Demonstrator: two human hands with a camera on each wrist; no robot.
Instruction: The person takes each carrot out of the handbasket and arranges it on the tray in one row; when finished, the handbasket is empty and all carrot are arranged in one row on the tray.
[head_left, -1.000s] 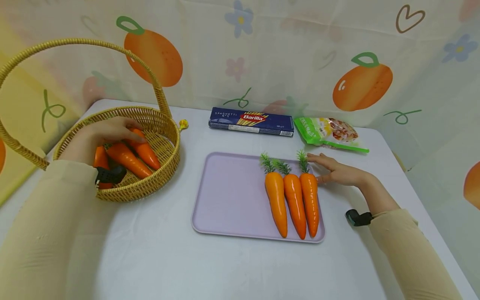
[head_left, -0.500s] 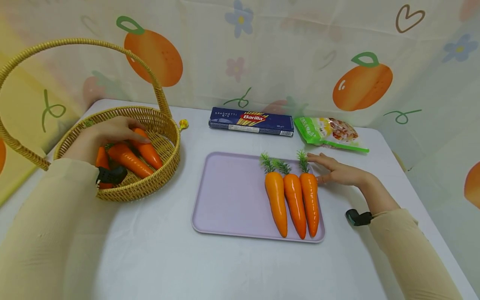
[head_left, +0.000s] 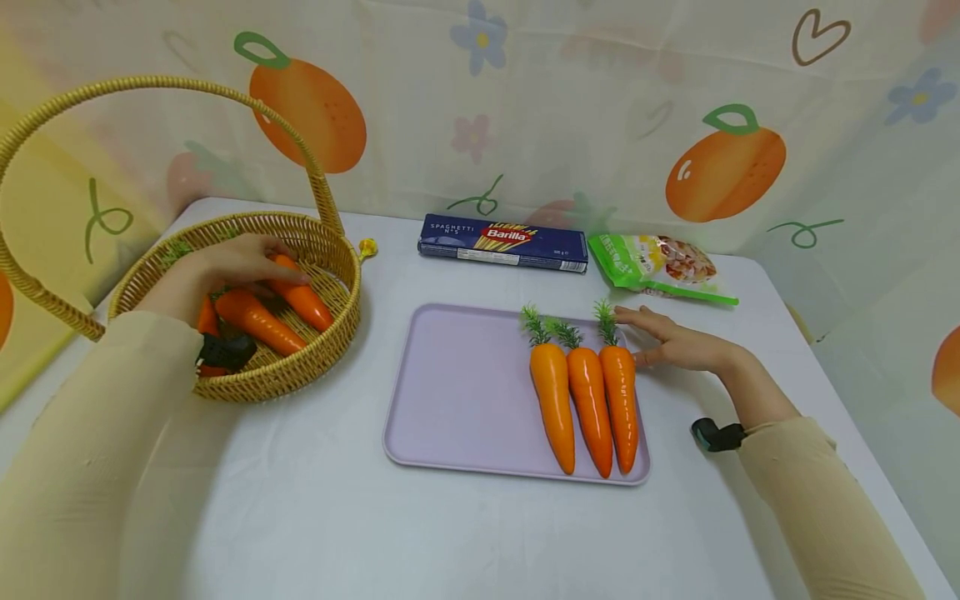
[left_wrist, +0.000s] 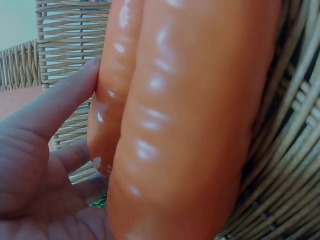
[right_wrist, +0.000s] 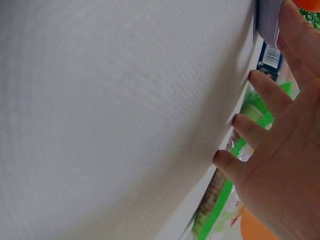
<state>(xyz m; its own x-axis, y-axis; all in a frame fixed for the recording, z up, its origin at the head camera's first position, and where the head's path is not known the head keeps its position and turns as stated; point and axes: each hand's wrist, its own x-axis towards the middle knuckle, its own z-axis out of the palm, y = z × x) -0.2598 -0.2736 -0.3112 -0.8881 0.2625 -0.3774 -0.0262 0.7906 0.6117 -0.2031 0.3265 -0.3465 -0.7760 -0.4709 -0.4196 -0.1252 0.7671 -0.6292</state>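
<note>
In the head view my left hand (head_left: 232, 260) reaches into a wicker basket (head_left: 288, 383) and holds an orange toy carrot (head_left: 306, 305). The left wrist view shows the thumb along one side of this carrot (left_wrist: 116, 85), with fingers behind it. Beside it in the basket lies a second carrot (head_left: 261, 321), large in the foreground of the left wrist view; a third (head_left: 207, 317) is mostly hidden by the wrist. My right hand (head_left: 678, 343), fingers spread, rests at the right edge of a lilac tray (head_left: 465, 383). Three leafy-topped carrots (head_left: 588, 408) lie side by side on the tray.
A blue spaghetti box (head_left: 502, 243) lies behind the tray, with a green snack bag (head_left: 660, 267) to its right. The basket's tall handle (head_left: 322, 196) arches over my left hand. A small yellow ornament (head_left: 367, 248) sits by the basket's rim.
My left hand and the carrot it holds have shifted slightly right inside the basket, showing more green leaves behind the wrist. The right hand and the tray stay still.
</note>
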